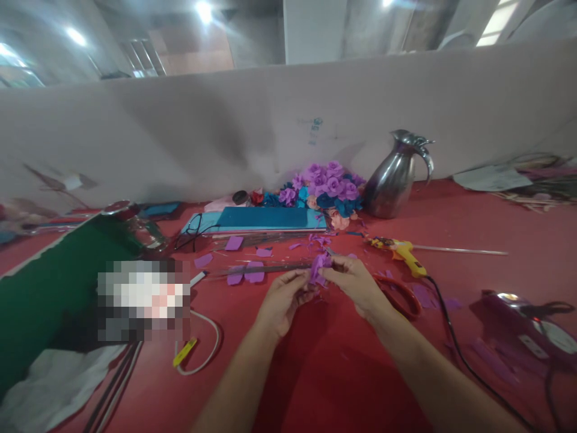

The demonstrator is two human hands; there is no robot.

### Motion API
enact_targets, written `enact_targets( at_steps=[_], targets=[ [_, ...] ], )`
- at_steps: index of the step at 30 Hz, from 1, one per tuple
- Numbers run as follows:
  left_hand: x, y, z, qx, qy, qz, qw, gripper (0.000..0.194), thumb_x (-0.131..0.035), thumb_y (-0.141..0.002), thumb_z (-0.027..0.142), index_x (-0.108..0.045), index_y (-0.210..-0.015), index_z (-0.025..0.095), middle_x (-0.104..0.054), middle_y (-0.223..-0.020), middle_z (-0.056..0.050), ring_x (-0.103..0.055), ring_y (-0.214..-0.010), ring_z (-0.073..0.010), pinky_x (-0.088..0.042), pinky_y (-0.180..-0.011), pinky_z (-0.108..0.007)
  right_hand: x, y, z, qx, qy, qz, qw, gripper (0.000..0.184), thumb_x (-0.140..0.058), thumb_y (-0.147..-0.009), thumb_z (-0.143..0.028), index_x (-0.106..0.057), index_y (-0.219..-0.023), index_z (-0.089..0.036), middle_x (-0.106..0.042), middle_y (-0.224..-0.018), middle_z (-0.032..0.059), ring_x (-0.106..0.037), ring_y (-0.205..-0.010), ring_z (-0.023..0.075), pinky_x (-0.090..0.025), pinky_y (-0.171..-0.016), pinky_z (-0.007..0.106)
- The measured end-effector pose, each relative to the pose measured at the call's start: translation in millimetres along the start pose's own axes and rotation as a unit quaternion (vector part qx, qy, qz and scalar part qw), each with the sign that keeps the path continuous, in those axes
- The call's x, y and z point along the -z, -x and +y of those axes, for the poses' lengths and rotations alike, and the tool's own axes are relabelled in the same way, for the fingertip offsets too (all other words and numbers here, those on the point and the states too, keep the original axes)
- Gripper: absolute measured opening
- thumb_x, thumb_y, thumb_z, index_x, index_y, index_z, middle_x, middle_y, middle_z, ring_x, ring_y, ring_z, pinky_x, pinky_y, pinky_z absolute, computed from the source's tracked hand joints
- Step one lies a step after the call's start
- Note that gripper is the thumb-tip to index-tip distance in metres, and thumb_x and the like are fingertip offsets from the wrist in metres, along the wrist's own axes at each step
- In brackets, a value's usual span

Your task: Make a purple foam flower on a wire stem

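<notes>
Between both hands, over the red tabletop, is a purple paper flower [319, 269]. My left hand [283, 299] is closed at its lower left side, fingertips pinching it. From the right, my right hand [354, 281] pinches its other edge with thumb and forefinger. Thin dark wires [270, 268] run leftward behind my left hand; whether one joins the flower I cannot tell. Purple paper petals [255, 272] lie left of my hands. Red-handled scissors [401, 296] rest beside my right wrist, partly hidden by it. A yellow glue gun [401, 252] lies farther right.
Finished paper flowers [331, 186] are heaped at the back beside a metal jug [393, 174]. Blue paper sheets [265, 217] and eyeglasses [195, 233] lie back left. A black cord [451, 337] crosses the right side toward a purple power strip [532, 328]. A white cable [216, 337] loops left.
</notes>
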State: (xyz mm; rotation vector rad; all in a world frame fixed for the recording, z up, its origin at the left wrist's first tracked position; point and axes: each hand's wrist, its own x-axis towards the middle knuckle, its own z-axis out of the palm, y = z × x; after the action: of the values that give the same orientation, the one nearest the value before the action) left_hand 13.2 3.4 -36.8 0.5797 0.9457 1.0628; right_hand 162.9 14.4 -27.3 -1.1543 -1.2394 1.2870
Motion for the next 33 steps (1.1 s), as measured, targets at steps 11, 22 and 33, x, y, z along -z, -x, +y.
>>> enact_targets(
  at_steps=[11,22,33],
  targets=[
    [-1.8,2,-2,-0.028,-0.036,-0.01,0.999,0.02,-0.079,-0.057,0.022,-0.07,-0.072,0.014,-0.063,-0.065,-0.001,-0.055,-0.057,-0.0086,-0.039,-0.054,-0.02,1,0,1,-0.007,0.008,-0.008,1.0,0.011,-0.065,-0.066,-0.029,-0.063,-0.063,-0.018,-0.056,-0.059,-0.0032,-0.048,-0.059,0.0128,-0.038,-0.062,0.027],
    [-5.2,0,-5,-0.102,-0.024,0.032,0.994,0.019,-0.08,-0.056,0.024,-0.069,-0.068,0.014,-0.062,-0.07,0.0,-0.055,-0.06,-0.0087,-0.047,-0.062,-0.023,-2,3,-4,-0.011,-0.012,-0.008,1.0,0.016,-0.065,-0.066,-0.034,-0.064,-0.072,-0.02,-0.06,-0.064,-0.0019,-0.051,-0.061,0.0136,-0.04,-0.06,0.026],
    [-1.9,-4,-4,-0.094,0.076,0.063,0.991,0.022,-0.083,-0.052,0.024,-0.07,-0.069,0.017,-0.067,-0.067,0.003,-0.059,-0.063,-0.0094,-0.044,-0.063,-0.021,-23,7,12,-0.016,-0.011,-0.044,0.999,0.019,-0.069,-0.069,-0.035,-0.069,-0.08,-0.02,-0.071,-0.079,0.0027,-0.064,-0.078,0.019,-0.049,-0.076,0.034]
  ],
)
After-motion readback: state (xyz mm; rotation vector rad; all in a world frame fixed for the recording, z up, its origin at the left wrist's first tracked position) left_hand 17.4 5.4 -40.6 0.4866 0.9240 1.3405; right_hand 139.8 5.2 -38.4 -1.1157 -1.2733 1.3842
